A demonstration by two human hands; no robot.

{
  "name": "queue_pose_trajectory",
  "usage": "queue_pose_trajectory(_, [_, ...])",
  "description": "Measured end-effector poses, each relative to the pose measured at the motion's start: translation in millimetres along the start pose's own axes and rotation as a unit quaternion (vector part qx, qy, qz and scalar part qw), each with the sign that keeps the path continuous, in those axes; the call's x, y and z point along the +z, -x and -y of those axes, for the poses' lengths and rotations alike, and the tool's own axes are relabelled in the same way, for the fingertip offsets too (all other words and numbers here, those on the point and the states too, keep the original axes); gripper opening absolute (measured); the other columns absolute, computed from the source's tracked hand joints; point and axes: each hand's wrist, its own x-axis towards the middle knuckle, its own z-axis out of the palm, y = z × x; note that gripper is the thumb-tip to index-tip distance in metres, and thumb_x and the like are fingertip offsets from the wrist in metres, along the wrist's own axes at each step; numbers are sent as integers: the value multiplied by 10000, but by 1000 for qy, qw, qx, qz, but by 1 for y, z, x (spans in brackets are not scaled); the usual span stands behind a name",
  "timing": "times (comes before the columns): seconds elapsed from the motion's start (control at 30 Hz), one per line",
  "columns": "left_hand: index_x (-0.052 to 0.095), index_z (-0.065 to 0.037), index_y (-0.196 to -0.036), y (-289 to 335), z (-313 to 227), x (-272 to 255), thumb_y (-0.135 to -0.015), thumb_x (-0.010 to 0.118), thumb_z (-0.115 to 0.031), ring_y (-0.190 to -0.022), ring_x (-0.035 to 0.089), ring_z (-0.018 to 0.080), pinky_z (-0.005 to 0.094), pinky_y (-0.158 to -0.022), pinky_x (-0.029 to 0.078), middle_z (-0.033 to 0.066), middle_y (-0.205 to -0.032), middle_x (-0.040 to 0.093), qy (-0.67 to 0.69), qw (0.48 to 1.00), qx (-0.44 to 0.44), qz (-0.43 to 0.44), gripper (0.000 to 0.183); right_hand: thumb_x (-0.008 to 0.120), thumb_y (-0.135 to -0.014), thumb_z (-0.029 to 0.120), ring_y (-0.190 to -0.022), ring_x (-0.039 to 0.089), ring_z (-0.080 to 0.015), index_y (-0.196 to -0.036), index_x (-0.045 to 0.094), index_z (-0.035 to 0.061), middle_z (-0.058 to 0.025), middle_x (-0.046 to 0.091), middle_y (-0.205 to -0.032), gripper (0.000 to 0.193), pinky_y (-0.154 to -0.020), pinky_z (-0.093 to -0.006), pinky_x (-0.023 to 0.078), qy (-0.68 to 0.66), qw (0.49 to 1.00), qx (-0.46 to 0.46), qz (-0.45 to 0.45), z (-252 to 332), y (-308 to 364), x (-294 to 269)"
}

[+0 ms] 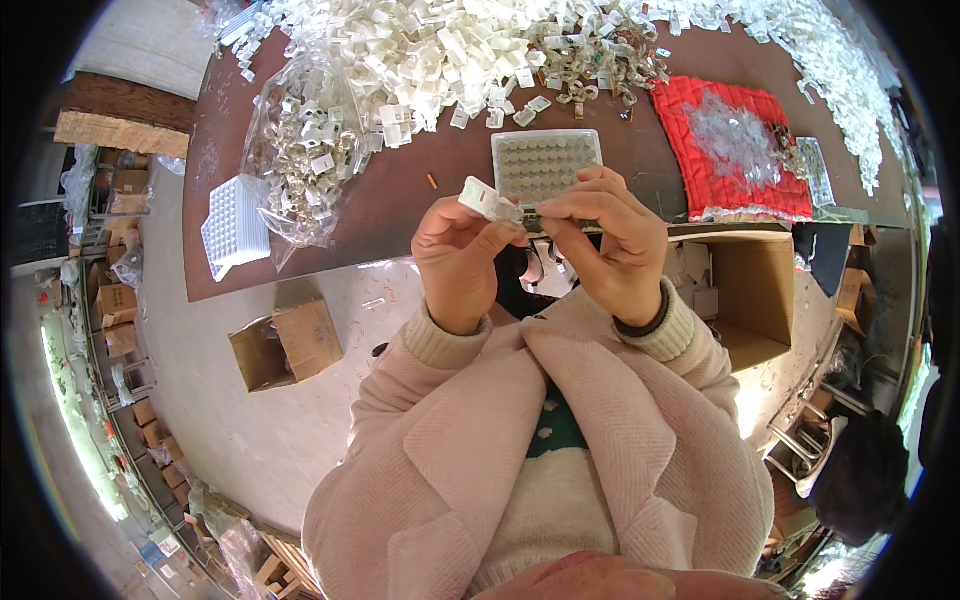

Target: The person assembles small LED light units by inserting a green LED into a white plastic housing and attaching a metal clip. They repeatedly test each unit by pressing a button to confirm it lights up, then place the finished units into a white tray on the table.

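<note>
Between the thumb and fingers of my left hand [455,262] is a small white plastic casing [486,198], held up at the table's front edge and tilted. My right hand [618,245] is closed in a pinch beside the casing's lower end. Whatever its fingertips hold there is too small to make out. Just beyond both hands, a translucent tray [545,135] with rows of round cells lies on the brown table [400,190].
A big heap of white plastic casings [430,60] covers the table's far side, with brownish strip parts [590,65] at its right. Stacked white trays [236,225] and a bag of metal parts [315,145] lie left. Right is a red cloth [700,130]; cardboard boxes [308,338] stand below.
</note>
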Motion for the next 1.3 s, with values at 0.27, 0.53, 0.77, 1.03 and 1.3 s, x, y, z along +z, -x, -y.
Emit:
queue_pose_trajectory(0.27, [569,13,-1016,2,-1,9,-873,654,149,-948,720,257,397,-844,632,232,-1116,692,-39,998,53,15,214,729,-766,-79,-724,589,-148,-929,733,59,-29,717,-822,213,-797,-303,429,-7,1000,-2,0,3,-1,7])
queue_pose_trajectory(0.53, [585,17,-1038,2,-3,5,-856,710,120,-995,705,240,365,-860,608,217,-1102,701,-183,971,147,52,244,739,-782,-59,-760,620,-141,-945,755,55,-27,710,-819,200,-750,-280,469,-103,990,98,-16,4,5,15])
queue_pose_trajectory(0.77, [563,5,-1041,3,1,-4,-852,680,159,-962,706,237,349,-834,607,195,-1066,706,-108,982,150,45,271,750,-794,-49,-786,647,-152,-972,762,56,-36,721,-838,207,-739,-281,488,-135,985,100,24,3,6,14])
queue_pose_trajectory(1.03, [554,-25,-1102,6,9,4,-876,636,176,-894,698,213,330,-739,614,176,-1045,664,-107,977,181,35,313,733,-804,-54,-827,633,-111,-1007,707,27,-44,714,-914,220,-795,-259,477,-202,958,204,10,12,12,22])
queue_pose_trajectory(1.3, [534,-34,-1104,8,10,5,-915,630,104,-930,699,246,342,-765,594,241,-1114,680,-77,977,199,28,253,683,-824,-94,-835,604,-77,-974,603,12,-13,641,-901,200,-775,-240,492,-396,877,273,2,5,7,23])
